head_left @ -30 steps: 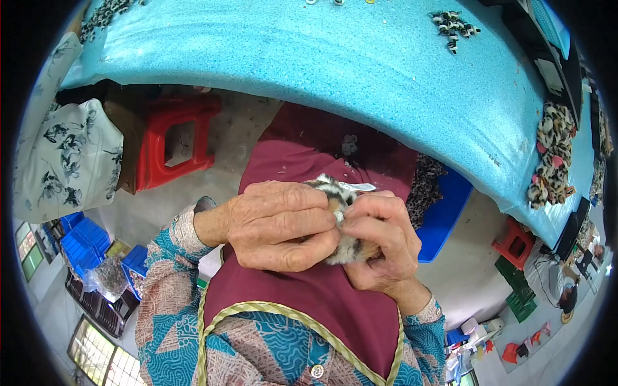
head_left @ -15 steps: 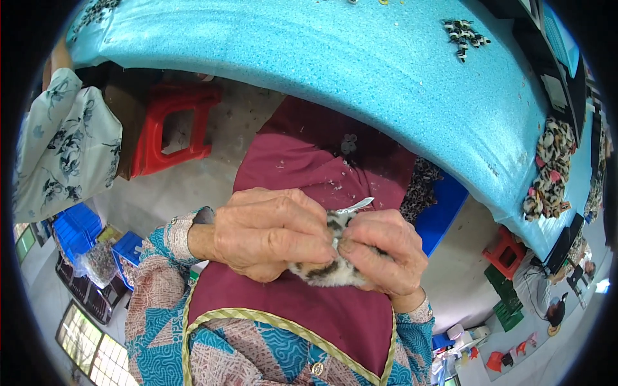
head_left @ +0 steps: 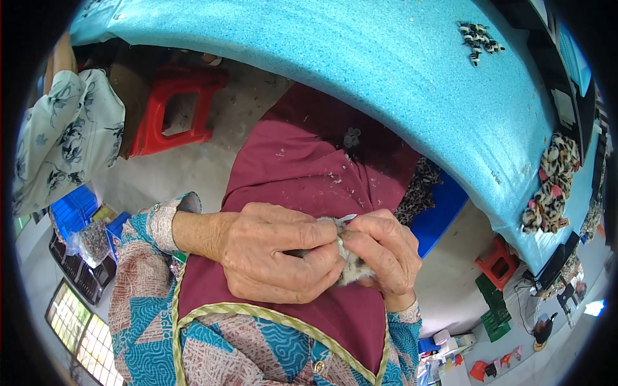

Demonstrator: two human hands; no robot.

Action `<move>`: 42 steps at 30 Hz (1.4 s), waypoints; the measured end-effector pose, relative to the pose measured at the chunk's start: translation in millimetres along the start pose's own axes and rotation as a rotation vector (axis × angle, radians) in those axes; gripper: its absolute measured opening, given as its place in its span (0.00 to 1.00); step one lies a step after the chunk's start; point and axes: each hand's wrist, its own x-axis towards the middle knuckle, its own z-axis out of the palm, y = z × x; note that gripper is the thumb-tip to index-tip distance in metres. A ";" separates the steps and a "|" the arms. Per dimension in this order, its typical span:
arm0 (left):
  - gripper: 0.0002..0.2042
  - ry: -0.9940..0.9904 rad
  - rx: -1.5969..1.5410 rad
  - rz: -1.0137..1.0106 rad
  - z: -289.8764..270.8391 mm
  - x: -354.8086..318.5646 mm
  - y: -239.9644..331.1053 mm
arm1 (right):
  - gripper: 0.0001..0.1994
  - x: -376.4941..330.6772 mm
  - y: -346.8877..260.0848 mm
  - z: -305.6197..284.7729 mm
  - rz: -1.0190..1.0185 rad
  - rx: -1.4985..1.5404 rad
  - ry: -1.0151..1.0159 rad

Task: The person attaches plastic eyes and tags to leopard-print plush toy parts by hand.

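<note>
Both hands meet over the lap. Left hand point(head_left: 273, 260) lies curled across the front, its fingers closed over one end of a small spotted fabric piece point(head_left: 351, 267), black marks on a pale ground. Right hand point(head_left: 383, 251) pinches the other end, thumb and fingertips pressed together at the top where a thin white edge sticks out. The two hands touch each other, so most of the piece is hidden between them; only a patch shows under the right palm.

Under the hands spreads a maroon apron point(head_left: 302, 174) with a yellow-green trim, flecked with pale lint. Beyond it runs a turquoise foam-topped table point(head_left: 335, 58). On the far part of the table sits a small cluster of black-and-white pieces point(head_left: 479, 38), and a heap of spotted fabric pieces point(head_left: 550, 186) lies at its right end.

On the floor at left, blue plastic crates point(head_left: 71, 209) stand beside a dark tray point(head_left: 80, 273) and a clear bag point(head_left: 93, 238) whose contents I cannot make out. A red plastic stool point(head_left: 174, 106) stands behind them, next to a person in a floral garment point(head_left: 61, 138).
</note>
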 end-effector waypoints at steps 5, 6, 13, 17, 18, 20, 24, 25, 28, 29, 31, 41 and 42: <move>0.05 -0.092 -0.107 -0.124 -5.2 0.2 1.3 | 0.19 -4.8 0.4 2.8 0.029 0.002 0.025; 0.05 -0.095 -0.109 -0.124 -6.7 -1.2 -0.2 | 0.18 -3.6 0.5 2.7 0.013 -0.008 0.028; 0.09 0.024 -0.278 -0.535 -7.4 -10.4 1.8 | 0.15 13.5 5.6 -0.3 -0.047 -0.074 0.012; 0.12 0.054 -0.242 -0.761 -2.9 -10.8 2.7 | 0.21 7.4 23.2 5.9 -0.072 0.013 -0.068; 0.11 0.036 -0.226 -0.792 -2.0 -12.2 2.7 | 0.21 6.3 23.2 6.7 -0.072 0.012 -0.067; 0.09 0.050 -0.286 -0.817 -2.4 -11.6 0.3 | 0.21 4.5 21.4 7.4 0.017 0.005 -0.079; 0.12 0.095 -0.286 -0.697 -1.5 -11.7 -1.2 | 0.20 4.0 18.1 8.4 -0.005 -0.030 -0.014; 0.12 0.097 -0.283 -0.698 -2.2 -13.3 -1.3 | 0.19 6.4 13.8 7.0 -0.002 -0.012 0.001; 0.09 0.052 -0.286 -0.379 -2.9 -17.0 -0.2 | 0.15 2.2 8.4 7.0 0.004 0.035 0.016; 0.07 0.046 -0.211 -0.257 -1.8 -16.4 0.6 | 0.15 -1.9 8.4 7.7 -0.005 0.059 0.027; 0.04 0.056 -0.095 -0.126 2.0 -14.8 1.6 | 0.15 -5.2 4.0 6.3 0.026 0.073 0.027; 0.05 -0.037 -0.228 -0.238 9.5 -9.5 -3.6 | 0.15 -1.1 15.2 -12.9 -0.048 0.010 0.048; 0.05 -0.012 -0.217 -0.266 13.6 -10.4 -3.6 | 0.15 1.3 15.0 -15.1 -0.039 -0.021 0.036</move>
